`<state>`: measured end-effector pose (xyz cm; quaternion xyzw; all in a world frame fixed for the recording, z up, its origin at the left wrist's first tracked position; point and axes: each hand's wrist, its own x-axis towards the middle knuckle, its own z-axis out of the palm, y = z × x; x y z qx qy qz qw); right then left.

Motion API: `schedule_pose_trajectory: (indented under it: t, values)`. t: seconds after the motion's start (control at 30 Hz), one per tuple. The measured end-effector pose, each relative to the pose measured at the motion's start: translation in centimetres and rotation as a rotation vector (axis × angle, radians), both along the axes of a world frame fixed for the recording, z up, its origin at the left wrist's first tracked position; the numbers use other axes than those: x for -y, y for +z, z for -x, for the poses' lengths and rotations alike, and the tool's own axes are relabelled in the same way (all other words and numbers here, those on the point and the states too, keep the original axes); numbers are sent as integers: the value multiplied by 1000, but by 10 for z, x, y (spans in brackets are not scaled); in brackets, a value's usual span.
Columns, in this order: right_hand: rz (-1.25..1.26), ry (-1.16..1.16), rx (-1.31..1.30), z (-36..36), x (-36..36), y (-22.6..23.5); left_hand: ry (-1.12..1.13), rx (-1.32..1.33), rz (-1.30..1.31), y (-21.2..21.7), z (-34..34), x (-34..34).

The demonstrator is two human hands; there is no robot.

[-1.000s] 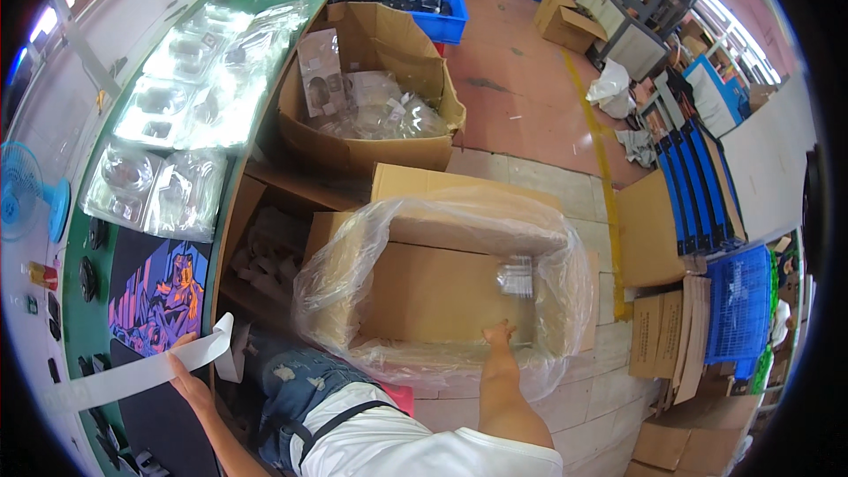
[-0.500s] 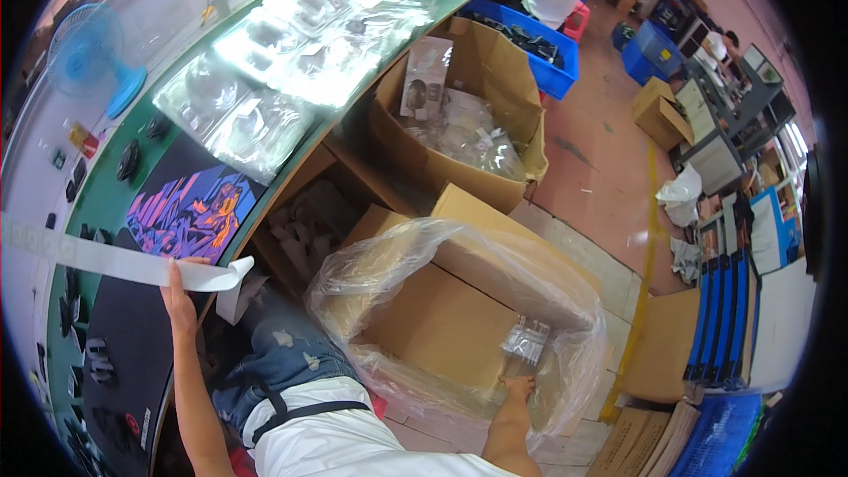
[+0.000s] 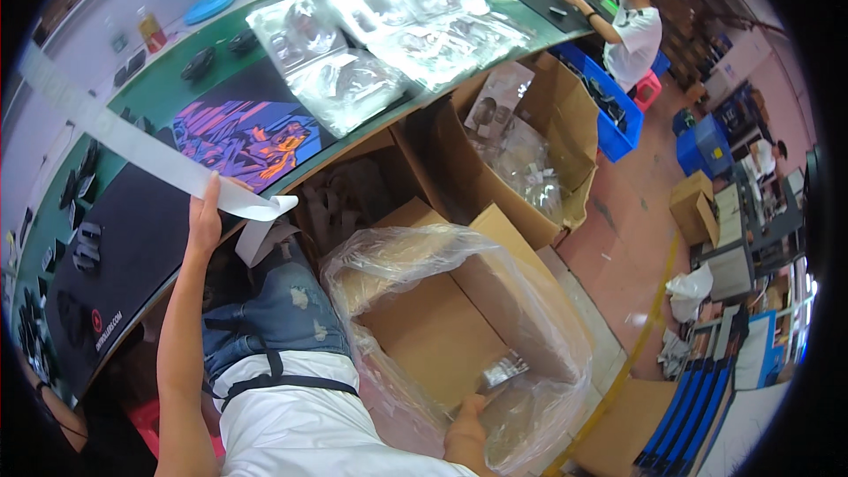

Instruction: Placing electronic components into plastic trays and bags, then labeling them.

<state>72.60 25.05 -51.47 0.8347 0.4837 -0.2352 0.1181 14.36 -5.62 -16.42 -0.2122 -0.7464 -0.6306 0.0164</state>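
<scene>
A long white paper strip, looking like a label strip [image 3: 146,152], runs from the upper left into my left hand [image 3: 206,219]. My left fingers are closed on it at the table's edge, and its free end curls and hangs past them. My right hand [image 3: 466,435] is low at the near side of a cardboard box [image 3: 433,322] lined with clear plastic film [image 3: 389,252]. One finger or the thumb stretches up; the other fingers are partly hidden. Just beyond this hand, apart from it, lies a clear plastic package [image 3: 502,369] inside the box.
On the green table [image 3: 256,79] lie shiny clear blister packs [image 3: 353,79], a colourful mat [image 3: 252,141], a black mat [image 3: 124,247] and several computer mice [image 3: 87,247]. Another carton [image 3: 579,155] holds clear packaging. A co-worker [image 3: 632,35] sits beyond, by a blue bin [image 3: 618,124].
The view has shifted, so the table and boxes appear moved to the right. My right hand has drawn back from the clear package. My left hand still grips the strip, which now slants more steeply.
</scene>
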Motion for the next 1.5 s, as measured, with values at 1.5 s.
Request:
schedule_pose_trajectory:
  t: [1.5]
  values:
    - [-457, 1776, -2073, 520, 278, 549, 180, -179, 465, 6, -2, -27]
